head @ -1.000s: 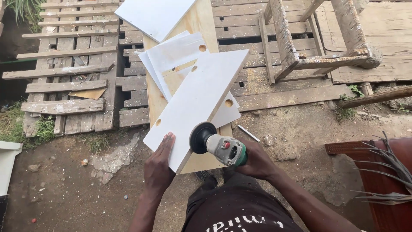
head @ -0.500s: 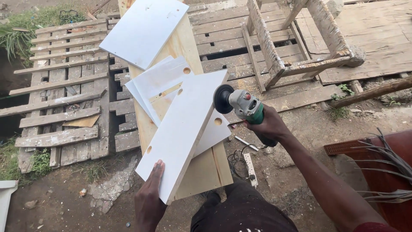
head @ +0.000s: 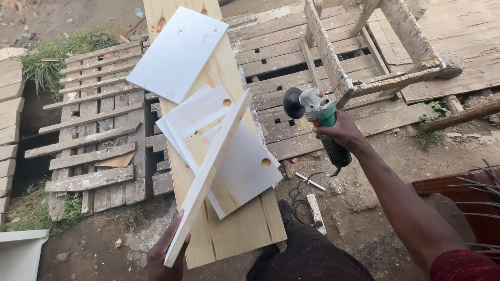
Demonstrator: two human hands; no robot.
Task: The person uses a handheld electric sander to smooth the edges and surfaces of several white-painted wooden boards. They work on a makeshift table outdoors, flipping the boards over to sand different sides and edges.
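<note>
Outdoors, we work over a long pale pine plank counter (head: 237,229) laid across grey weathered slat pallets (head: 88,135) on bare dirt. Our left hand (head: 165,256) is clamped on a white board tilted on edge (head: 208,174); our right hand (head: 341,132), off to the side, grips a green angle grinder (head: 317,112).

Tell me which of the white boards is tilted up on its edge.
The long white board held by the left hand stands on edge. The other white boards lie flat on the wooden plank.
</note>
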